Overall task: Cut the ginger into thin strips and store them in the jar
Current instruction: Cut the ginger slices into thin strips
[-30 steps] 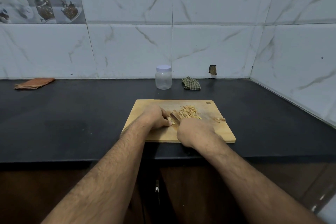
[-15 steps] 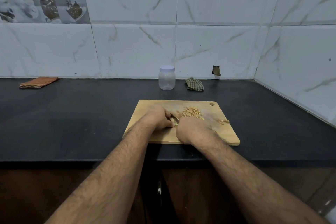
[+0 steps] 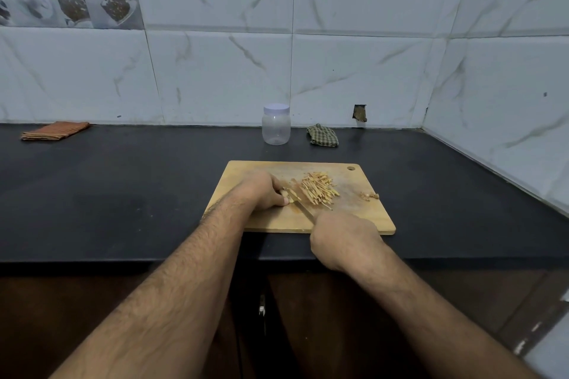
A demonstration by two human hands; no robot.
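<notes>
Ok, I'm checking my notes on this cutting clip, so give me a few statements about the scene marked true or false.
1. The jar has its lid on. True.
2. The pile of ginger strips lies inside the jar. False: it lies on the cutting board.
3. The right hand grips the knife. True.
4. The left hand rests on the orange cloth. False: it holds the uncut ginger piece on the board.
5. A checked cloth lies right of the jar. True.
</notes>
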